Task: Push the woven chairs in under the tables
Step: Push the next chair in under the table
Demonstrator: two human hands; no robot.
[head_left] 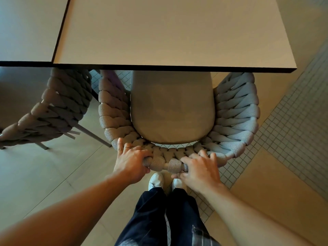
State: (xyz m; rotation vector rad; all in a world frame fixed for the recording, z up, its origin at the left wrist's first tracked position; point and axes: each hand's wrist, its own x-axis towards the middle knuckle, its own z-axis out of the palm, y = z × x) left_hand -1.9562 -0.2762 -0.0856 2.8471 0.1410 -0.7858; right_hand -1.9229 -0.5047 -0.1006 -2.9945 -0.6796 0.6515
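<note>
Now the table (177, 32) fills the upper half of my view, and a second table (26, 29) joins it on the left. Below them I see the floor (44, 174), partly plain and partly in small tiles.

The chair (236, 110) stands straight in front of me. The front ends of its woven arms and the front of its cushion (172, 107) are already under the table edge. Most of the cushion and the whole curved back are outside, so I judge this chair to be about a third of the way in. It looks square to the table, so a straight push forward should finish it.

A second chair (58, 110) stands at the left table. It is turned at an angle, and its back also stays outside the edge. I think it needs its own push after this one.

Both hands are on the back rail (165, 165) of the first chair. The left hand (131, 162) grasps it with the fingers over the weave and the thumb under the rail. The right hand (198, 169) grasps it in the same way, just beside the left. A ring (126, 147) shows on one left finger.
</note>
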